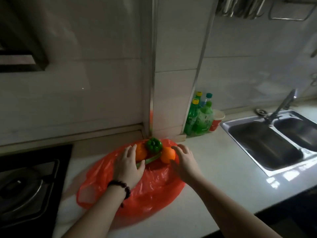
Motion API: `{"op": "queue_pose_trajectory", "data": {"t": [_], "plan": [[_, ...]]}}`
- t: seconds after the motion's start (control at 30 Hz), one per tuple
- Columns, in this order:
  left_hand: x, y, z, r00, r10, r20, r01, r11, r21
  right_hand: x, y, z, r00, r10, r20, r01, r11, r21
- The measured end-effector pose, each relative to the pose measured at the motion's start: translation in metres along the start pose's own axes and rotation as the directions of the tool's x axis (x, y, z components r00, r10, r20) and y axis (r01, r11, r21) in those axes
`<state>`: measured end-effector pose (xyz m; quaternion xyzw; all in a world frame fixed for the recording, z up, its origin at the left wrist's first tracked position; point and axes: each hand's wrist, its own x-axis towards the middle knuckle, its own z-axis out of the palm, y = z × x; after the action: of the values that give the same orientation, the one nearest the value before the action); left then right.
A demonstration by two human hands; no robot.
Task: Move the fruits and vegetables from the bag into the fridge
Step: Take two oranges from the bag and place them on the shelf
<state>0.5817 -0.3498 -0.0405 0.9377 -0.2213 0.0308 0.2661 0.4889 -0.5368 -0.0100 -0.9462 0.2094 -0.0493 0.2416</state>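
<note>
Lying flat on the desk (pixel 214 157), the red bag (pixel 151 184) bears two oranges (pixel 168 154), a pepper (pixel 154 145) and a green stalk (pixel 152 158). Left hand (pixel 127 164) rests open-fingered beside one orange; right hand (pixel 184 160) hovers, fingers spread.

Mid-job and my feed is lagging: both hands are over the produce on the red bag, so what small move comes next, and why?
Probably close the right hand around the right orange: its spread fingers already flank that fruit without gripping it. The left hand lies over the left orange and a long green vegetable, with the green bell pepper behind.
</note>
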Motion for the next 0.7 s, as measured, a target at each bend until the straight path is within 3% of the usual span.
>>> {"op": "queue_pose_trajectory", "data": {"t": [0.33, 0.7], "plan": [[0.056, 0.015, 0.055, 0.968, -0.23, 0.097, 0.217, 0.967, 0.13, 0.079, 0.046, 0.025, 0.972, -0.032, 0.233, 0.033, 0.999, 0.001], [0.095, -0.002, 0.091, 0.874, -0.393, 0.286, 0.316, 0.907, 0.279, 0.109, 0.068, 0.062, 0.913, -0.058, 0.405, 0.077, 0.996, -0.033]]}}
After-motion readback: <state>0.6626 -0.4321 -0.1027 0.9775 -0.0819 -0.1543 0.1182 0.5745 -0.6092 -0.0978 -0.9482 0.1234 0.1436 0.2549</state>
